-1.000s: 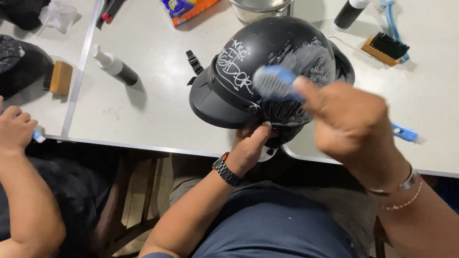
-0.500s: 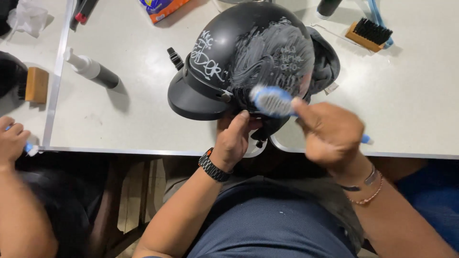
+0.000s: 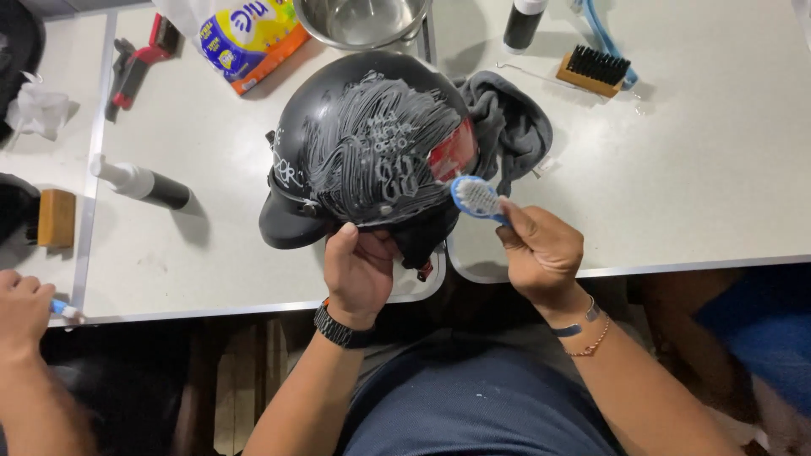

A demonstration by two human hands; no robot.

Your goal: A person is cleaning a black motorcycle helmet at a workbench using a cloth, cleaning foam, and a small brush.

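Note:
A black helmet (image 3: 338,135) with white markings and a streaky white lather over its crown rests at the near edge of a white table (image 3: 693,177). My left hand (image 3: 359,270) grips the helmet's lower rim from below. My right hand (image 3: 541,253) holds a small blue brush (image 3: 475,197), bristles facing up, just right of the helmet beside a red patch on its side.
A grey cloth (image 3: 507,127) lies behind the helmet. Farther back are a metal bowl (image 3: 363,21), a colourful pouch (image 3: 241,38), a wooden brush (image 3: 593,71) and a black-and-white bottle (image 3: 144,184). Another person's hand (image 3: 24,306) holds a small tool at the left.
The helmet has been turned so its lathered crown faces up. My right hand drew the brush off the shell to its right side. My left hand stays on the rim.

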